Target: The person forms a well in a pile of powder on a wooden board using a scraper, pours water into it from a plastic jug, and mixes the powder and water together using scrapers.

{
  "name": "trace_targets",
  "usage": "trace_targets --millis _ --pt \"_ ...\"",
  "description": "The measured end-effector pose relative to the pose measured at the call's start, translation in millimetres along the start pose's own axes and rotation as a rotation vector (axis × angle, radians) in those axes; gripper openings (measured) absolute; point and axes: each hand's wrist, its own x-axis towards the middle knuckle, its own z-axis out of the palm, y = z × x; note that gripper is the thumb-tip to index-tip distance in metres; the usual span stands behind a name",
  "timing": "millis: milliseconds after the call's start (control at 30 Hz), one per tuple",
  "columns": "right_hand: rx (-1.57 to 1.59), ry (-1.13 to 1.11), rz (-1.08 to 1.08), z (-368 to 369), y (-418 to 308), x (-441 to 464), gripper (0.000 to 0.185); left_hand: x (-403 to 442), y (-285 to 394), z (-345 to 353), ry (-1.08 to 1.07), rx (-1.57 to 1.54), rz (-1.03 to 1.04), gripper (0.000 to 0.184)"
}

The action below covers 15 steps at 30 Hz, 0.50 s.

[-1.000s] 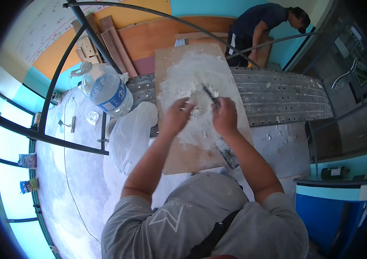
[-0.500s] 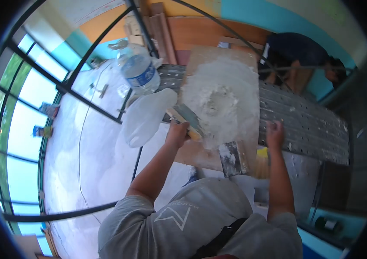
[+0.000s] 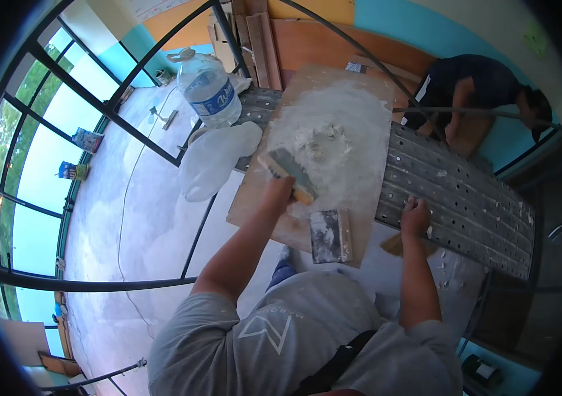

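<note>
My left hand (image 3: 280,191) is closed around the wooden handle of a wide putty knife (image 3: 292,173), its blade over the left part of the board (image 3: 245,210). White powder covers much of this board, heaped into a mound (image 3: 324,142) with a hollow in its middle. A second wide putty knife (image 3: 329,236), smeared with white, lies at the board's near edge. My right hand (image 3: 416,218) is closed at the near edge of the perforated metal plank (image 3: 456,191). Whatever may be inside its fingers is hidden.
A large water bottle (image 3: 210,96) stands left of the board, beside a whitish plastic bag (image 3: 218,162). Black scaffold bars (image 3: 129,131) cross the left and top. Another person (image 3: 476,92) bends down beyond the plank. Buckets (image 3: 73,170) stand by the windows.
My view has shifted and sharpened. The putty knife in my left hand shows more of its blade face. My right hand sits slightly lower in view. The other person has shifted a little.
</note>
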Motion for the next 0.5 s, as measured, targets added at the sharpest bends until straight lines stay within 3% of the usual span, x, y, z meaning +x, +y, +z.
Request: trace_targets --millis 133,267,367,500 --pt "-0.018 -0.003 0.011 -5 -5 1 0.034 -23 -20 45 0.108 -0.113 -0.085 0.032" --pt "-0.029 -0.014 0.012 -8 -6 3 0.034 2 -5 92 0.046 -0.045 0.105 0.023" --pt "0.017 -0.064 0.054 -13 -9 4 0.034 7 9 102 0.02 -0.425 0.078 0.022" --pt "0.007 0.01 0.009 -7 -5 5 0.033 -33 -6 96 0.139 -0.328 -0.03 0.022"
